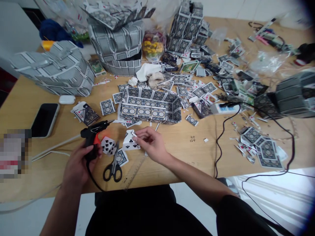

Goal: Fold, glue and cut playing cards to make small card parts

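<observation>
My left hand (82, 159) is wrapped round the grip of a black hot glue gun (94, 134) with an orange trigger, its nozzle pointing right. Between the thumb and fingers of my right hand (152, 144) is a playing card (131, 141) with black clubs, bent at its top. A spades card (108, 146) lies below the gun. Black-handled scissors (113, 168) rest partly over a patterned card (122, 157). Beside them lies a clear ruler (134, 173). Just beyond my hands sits an open rectangular box (150, 113) built from cards.
A phone (45, 120) and a white earbud case (67, 99) lie at left. Large card-built baskets (115, 46) stand at the back. Loose cards (268, 152) are scattered at right, near a power strip (225, 108) with a black cord (222, 134) trailing over the table edge.
</observation>
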`<state>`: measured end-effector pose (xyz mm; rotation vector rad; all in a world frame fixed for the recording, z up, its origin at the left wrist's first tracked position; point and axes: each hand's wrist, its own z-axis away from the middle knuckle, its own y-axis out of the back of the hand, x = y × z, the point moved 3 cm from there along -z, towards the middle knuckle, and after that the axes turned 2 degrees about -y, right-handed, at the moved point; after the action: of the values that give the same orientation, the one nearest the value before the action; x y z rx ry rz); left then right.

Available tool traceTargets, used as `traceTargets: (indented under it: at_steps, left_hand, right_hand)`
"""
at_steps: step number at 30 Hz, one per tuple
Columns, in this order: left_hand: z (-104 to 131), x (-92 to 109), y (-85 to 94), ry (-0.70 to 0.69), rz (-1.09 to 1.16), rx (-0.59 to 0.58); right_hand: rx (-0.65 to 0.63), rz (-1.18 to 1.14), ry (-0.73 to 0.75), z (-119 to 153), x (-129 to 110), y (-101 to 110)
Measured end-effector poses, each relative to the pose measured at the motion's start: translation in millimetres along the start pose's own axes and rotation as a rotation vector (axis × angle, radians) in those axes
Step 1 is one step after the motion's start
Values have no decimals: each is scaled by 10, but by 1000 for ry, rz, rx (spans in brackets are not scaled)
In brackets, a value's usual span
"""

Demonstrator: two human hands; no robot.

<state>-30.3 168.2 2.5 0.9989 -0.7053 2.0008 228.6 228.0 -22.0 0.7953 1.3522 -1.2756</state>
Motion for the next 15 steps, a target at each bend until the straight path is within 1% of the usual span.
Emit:
traceTargets:
  at_steps: [3,6,9,12,15]
  left_hand:
    - [13,-2,-33,-19,-32,-10]
    - [37,54,-109,-80,-69,-104]
    - [40,147,-211,-129,-59,-209]
    - [-12,250,-319,-216,-131,-351]
    - [-109,320,-435,-312,-232,-559]
  right_hand:
    - [4,0,-3,-4,-2,1]
    - [-3,-5,-10,-12,-5,7]
    - [7,3,-9,-26,-10,25]
    - [25,7,-5,-44,-7,44]
    - [34,-14,-15,-64,6,52]
